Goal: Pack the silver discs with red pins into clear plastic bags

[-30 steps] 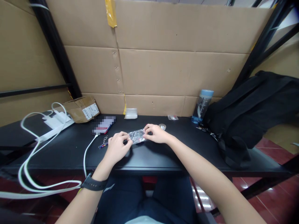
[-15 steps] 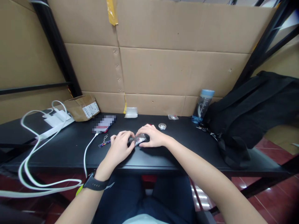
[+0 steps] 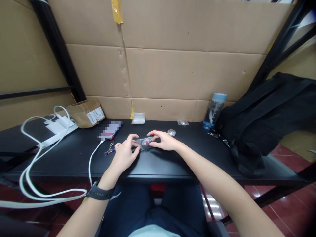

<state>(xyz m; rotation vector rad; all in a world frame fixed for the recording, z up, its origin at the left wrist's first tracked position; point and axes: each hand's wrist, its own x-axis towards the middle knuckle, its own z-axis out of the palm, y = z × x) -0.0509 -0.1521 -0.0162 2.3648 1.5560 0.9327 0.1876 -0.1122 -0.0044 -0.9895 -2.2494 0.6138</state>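
A small clear plastic packet (image 3: 144, 143) with a dark and red item inside lies between my hands over the black table (image 3: 158, 164). My left hand (image 3: 125, 152) has its thumb and fingers around the packet's left end. At the right end, the fingers of my right hand (image 3: 163, 141) pinch the packet. A red object (image 3: 156, 131), partly hidden, is just behind my right hand, beside a round clear roll (image 3: 171, 132). Left of my left hand lies a keyring with a patterned strap (image 3: 109, 151).
A phone (image 3: 110, 130) with a white cable, a carton (image 3: 86, 113) and white chargers (image 3: 60, 125) are at the left. Toward the back are a clear bag (image 3: 138, 118) and a small packet (image 3: 183, 122). A bottle (image 3: 214, 111) and black backpack (image 3: 266, 115) stand at the right.
The packet has turned, so its red part now shows. The fingers of both hands have spread and lifted somewhat, and more of the red object behind my right hand is visible.
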